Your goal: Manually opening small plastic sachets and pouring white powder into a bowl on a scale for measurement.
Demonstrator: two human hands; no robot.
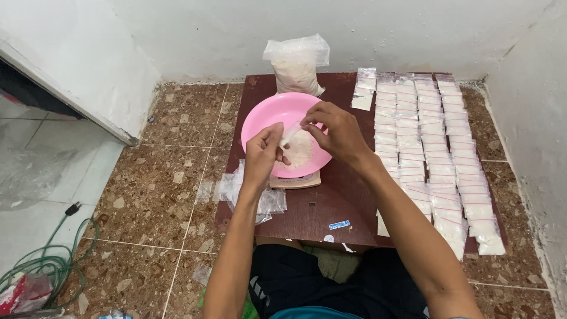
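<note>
My left hand (263,155) and my right hand (334,131) together pinch a small clear plastic bag (290,132) over a pink bowl (269,116). The bowl holds white powder (300,151) and rests on a small white scale (298,180) on a low dark red table (319,207). Both hands hover just above the bowl's middle. Whether the small bag has powder in it I cannot tell.
Rows of several small filled bags (434,153) cover the table's right side. A large clear bag of white powder (297,64) stands at the table's far edge. Empty small bags (269,201) lie at the left edge. A green cable (47,260) lies on the floor at left.
</note>
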